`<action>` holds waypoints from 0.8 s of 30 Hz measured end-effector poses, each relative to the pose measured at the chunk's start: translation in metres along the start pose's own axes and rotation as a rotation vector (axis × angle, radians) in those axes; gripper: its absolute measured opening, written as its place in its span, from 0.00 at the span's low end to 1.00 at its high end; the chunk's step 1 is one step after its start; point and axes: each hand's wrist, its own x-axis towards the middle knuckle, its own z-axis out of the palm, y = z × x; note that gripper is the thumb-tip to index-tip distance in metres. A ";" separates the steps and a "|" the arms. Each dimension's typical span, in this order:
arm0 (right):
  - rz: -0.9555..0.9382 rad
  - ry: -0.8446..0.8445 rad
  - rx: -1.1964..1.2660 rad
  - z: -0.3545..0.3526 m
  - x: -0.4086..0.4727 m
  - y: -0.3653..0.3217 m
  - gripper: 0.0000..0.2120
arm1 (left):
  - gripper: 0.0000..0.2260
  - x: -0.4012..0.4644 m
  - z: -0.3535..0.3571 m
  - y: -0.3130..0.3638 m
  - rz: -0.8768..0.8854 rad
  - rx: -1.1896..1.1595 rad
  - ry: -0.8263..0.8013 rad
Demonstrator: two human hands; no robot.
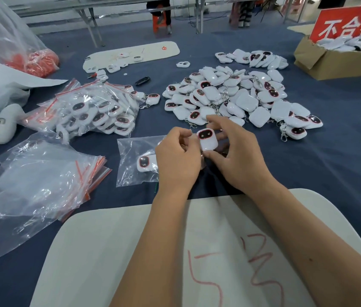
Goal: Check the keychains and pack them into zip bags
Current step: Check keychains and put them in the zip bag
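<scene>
At frame centre, both hands, left [178, 159] and right [233, 156], pinch one white keychain [207, 139] above a zip bag [135, 161].

You're pinching a glossy white plastic keychain [207, 140] between your fingers [214, 155]; just left of them, a clear, crinkly plastic zip bag [131, 165] is lying on matt blue cloth [308, 165].
</scene>
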 end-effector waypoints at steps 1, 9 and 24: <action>-0.009 0.009 0.121 -0.001 -0.001 -0.001 0.33 | 0.03 0.001 -0.001 0.001 -0.022 -0.042 -0.014; 0.026 -0.056 0.485 0.002 -0.001 -0.003 0.38 | 0.03 0.006 -0.009 0.001 -0.119 -0.171 -0.082; 0.109 -0.055 0.495 0.001 0.003 0.004 0.24 | 0.02 0.005 -0.010 0.003 -0.063 -0.157 -0.143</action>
